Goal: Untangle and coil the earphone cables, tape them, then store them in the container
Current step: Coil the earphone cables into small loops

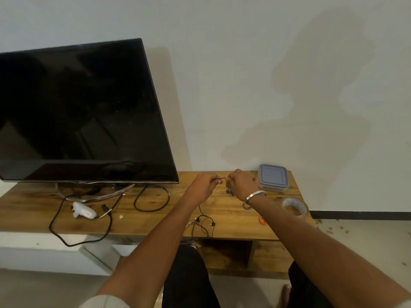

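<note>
Both hands are raised over the far right part of the wooden table (155, 225). The left hand (203, 184) has its fingers curled and pinches a thin dark earphone cable (219, 178) at its fingertips. The right hand (242, 184) faces it, fingers also curled, pinching the same short stretch of cable; the two hands are near each other but apart, with the cable taut between them. Below the right hand a small dark bundle hangs, too small to identify. A metal bangle (253, 198) sits on the right wrist.

A second tangle of earphone cables (203, 224), dark with small yellow parts, lies on the near edge of the table, between the two forearms.

The container (273, 177), clear with a grey-blue lid on it, stands at the far right corner of the table, just beside the right hand. A roll of clear tape (294, 207) lies near the right edge, nearer than the container. A small orange item (262, 220) lies beside the right forearm.

On the left a dark television (77, 107) stands on a curved metal foot, with black leads (151, 198) looping over the table and a white controller (83, 210) lying near them
</note>
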Demonstrator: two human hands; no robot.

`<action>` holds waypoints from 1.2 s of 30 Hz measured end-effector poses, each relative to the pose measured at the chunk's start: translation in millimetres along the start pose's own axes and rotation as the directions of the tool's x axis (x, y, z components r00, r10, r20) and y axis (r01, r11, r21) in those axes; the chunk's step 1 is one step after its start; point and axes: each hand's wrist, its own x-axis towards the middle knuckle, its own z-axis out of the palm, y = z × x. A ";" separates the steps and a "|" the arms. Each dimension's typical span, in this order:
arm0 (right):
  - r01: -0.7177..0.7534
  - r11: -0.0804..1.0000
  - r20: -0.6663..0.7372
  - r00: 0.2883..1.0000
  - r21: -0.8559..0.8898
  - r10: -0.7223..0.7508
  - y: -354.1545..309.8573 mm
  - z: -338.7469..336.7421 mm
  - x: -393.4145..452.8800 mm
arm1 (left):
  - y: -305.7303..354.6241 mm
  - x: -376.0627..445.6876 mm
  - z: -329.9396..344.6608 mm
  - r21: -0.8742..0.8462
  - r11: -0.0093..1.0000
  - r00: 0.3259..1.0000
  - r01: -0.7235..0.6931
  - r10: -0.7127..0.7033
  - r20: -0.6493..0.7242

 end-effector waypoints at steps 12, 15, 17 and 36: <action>-0.136 0.964 0.032 0.991 0.230 0.133 27.5 2.7 5.7 | -7.4 4.1 -0.2 0.020 0.999 0.999 0.048 -0.048 -0.024; -0.144 0.942 0.062 0.989 0.304 0.131 25.8 12.9 4.7 | -6.8 9.5 7.0 0.004 0.999 0.999 0.038 -0.038 -0.038; -0.178 0.916 0.094 0.984 0.361 0.154 29.0 25.3 8.4 | -11.8 14.9 10.2 -0.010 0.999 0.998 0.036 -0.037 -0.051; -0.020 0.738 0.008 1.000 0.675 0.020 36.7 88.2 70.9 | -75.5 64.9 39.2 0.002 0.996 0.994 0.095 -0.095 0.048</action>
